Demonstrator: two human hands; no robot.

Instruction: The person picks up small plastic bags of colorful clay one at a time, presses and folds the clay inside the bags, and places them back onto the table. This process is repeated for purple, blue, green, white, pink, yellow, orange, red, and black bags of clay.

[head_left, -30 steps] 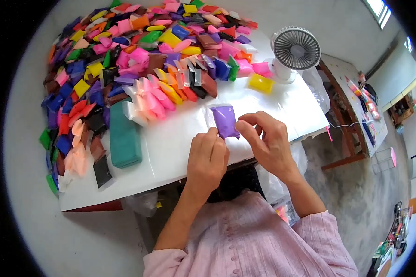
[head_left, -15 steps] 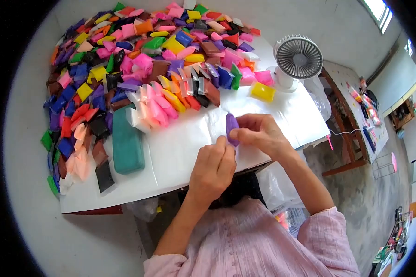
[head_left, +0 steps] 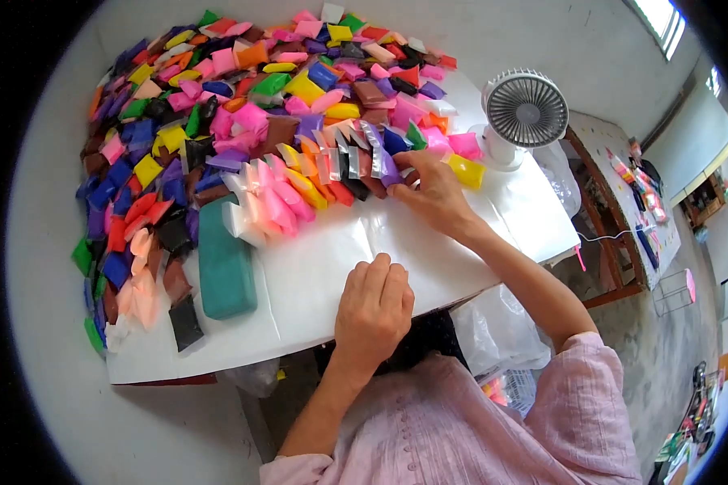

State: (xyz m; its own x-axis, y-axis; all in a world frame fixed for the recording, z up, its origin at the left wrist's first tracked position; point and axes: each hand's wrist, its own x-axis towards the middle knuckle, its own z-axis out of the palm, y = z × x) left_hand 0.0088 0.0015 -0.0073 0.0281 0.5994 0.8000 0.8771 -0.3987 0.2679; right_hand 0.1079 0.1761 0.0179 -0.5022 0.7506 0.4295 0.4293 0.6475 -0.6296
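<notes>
My right hand (head_left: 438, 192) reaches over the table to the right end of a row of packets. Its thumb and fingers close around a small purple packet (head_left: 390, 171), partly covered by the fingertips. Against it leans a line of upright packets, among them a dark brown packet (head_left: 370, 179), a yellow packet (head_left: 306, 190) and a pink packet (head_left: 277, 212). Near the table's front edge, my left hand (head_left: 374, 305) is closed with its fingers curled under. Whatever it may hold is hidden.
A teal block (head_left: 226, 267) stands left of the row. Behind lies a large heap of colourful packets (head_left: 243, 121). A yellow packet (head_left: 466, 171) lies by the white fan (head_left: 526, 113) on the right. Plastic bags (head_left: 497, 331) hang below the white tabletop (head_left: 299, 291).
My right hand has moved away from my left, forward to the row's end, carrying the purple packet. My left hand has let go of that packet and stays near the table edge.
</notes>
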